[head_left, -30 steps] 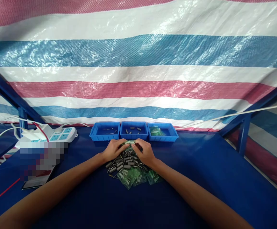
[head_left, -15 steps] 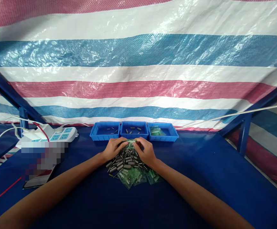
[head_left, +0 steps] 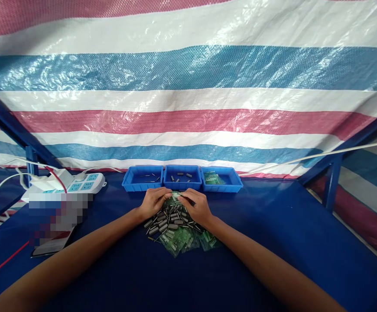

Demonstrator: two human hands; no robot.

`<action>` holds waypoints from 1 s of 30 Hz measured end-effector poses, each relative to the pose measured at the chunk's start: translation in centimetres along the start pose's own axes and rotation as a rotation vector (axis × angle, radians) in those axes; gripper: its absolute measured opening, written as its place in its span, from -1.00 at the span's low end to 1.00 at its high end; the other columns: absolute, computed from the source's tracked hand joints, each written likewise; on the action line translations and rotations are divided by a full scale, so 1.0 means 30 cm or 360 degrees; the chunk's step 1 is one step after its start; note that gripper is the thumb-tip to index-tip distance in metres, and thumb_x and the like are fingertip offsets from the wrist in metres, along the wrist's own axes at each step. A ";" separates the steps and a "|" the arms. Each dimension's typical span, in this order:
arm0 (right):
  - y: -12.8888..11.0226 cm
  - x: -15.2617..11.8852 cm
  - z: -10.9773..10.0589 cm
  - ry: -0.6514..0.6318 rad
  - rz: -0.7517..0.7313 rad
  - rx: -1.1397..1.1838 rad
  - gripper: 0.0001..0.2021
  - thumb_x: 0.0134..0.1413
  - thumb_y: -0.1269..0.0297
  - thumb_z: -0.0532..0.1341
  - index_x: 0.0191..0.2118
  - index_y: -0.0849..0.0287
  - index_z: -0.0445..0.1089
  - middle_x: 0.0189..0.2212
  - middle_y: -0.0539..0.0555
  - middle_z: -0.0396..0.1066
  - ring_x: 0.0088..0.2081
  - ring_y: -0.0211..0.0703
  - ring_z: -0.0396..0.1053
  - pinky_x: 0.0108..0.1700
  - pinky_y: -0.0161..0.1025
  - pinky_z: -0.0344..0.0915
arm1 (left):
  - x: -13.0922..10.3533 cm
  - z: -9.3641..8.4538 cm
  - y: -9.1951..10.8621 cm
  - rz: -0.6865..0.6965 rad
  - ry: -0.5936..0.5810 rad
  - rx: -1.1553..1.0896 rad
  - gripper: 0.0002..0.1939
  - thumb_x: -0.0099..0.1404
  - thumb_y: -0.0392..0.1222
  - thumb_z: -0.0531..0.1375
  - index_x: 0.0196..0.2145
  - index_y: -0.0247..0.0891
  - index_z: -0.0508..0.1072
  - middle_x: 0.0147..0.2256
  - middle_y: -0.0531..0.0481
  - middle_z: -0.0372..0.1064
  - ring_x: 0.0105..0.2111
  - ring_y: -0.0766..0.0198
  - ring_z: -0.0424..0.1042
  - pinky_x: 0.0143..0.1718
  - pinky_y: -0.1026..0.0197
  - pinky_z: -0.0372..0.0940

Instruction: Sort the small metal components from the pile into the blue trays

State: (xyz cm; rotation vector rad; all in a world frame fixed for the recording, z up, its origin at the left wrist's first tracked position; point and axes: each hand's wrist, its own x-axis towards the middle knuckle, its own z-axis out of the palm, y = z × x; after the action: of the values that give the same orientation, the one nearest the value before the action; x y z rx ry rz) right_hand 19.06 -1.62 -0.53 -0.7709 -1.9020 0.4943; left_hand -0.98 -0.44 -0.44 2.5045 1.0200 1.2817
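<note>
Between my two hands is a small clear-green plastic bag [head_left: 175, 196], pinched at its left edge by my left hand [head_left: 153, 202] and at its right edge by my right hand [head_left: 196, 206]. Both hands hover at the far side of a pile of grey cylinders and thin metal pins [head_left: 172, 220]. Several green-tinted bags [head_left: 175, 242] lie along the near side of the pile. Just beyond my hands stand a left blue bin [head_left: 143, 186] with a few pins, a middle blue bin [head_left: 183, 185] with several grey pieces, and a right blue bin [head_left: 224, 188] with green bags.
On the left of the blue table [head_left: 260, 268] lie a white power strip [head_left: 87, 184] with plugs and cables, and a dark flat object [head_left: 53, 246], partly blurred. A striped sheet [head_left: 188, 99] hangs behind, between blue frame bars.
The fingers of both hands have shifted slightly on the small bag, which now looks more crumpled between them. The pile and the bins look the same.
</note>
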 end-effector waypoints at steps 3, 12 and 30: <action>0.002 0.002 0.002 0.0021 -0.0015 -0.0042 -0.76 0.23 0.20 0.09 -0.37 0.19 0.40 -0.54 0.05 0.29 -0.52 -0.23 0.22 -0.47 -0.27 0.15 | -0.004 0.000 -0.005 0.0009 -0.0037 0.0004 -0.72 0.39 -0.14 0.02 -0.28 -0.32 0.47 -0.41 -0.06 0.48 -0.47 0.33 0.43 -0.46 0.33 0.24; 0.006 -0.001 0.003 0.0070 -0.0009 -0.0122 -0.72 0.25 0.21 0.07 -0.48 0.17 0.24 -0.57 -0.01 0.21 -0.52 -0.27 0.18 -0.45 -0.31 0.10 | -0.006 -0.002 0.006 0.0027 -0.0220 0.0059 -0.72 0.40 -0.15 -0.02 -0.31 -0.30 0.43 -0.44 -0.02 0.42 -0.49 0.37 0.36 -0.45 0.34 0.18; -0.012 0.004 -0.005 0.0096 0.0028 -0.0044 -0.78 0.25 0.21 0.06 -0.34 0.19 0.34 -0.54 0.01 0.26 -0.52 -0.25 0.22 -0.46 -0.31 0.13 | 0.010 -0.001 0.015 -0.0243 -0.0186 -0.0046 -0.75 0.31 -0.08 0.10 -0.22 -0.32 0.42 -0.53 0.09 0.30 -0.58 0.43 0.21 -0.53 0.37 0.12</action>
State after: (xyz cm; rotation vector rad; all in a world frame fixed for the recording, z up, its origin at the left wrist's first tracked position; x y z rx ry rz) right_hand 19.05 -1.80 -0.17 -0.8127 -1.8510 0.4516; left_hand -0.67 -0.60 -0.04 2.3957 1.1321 1.0858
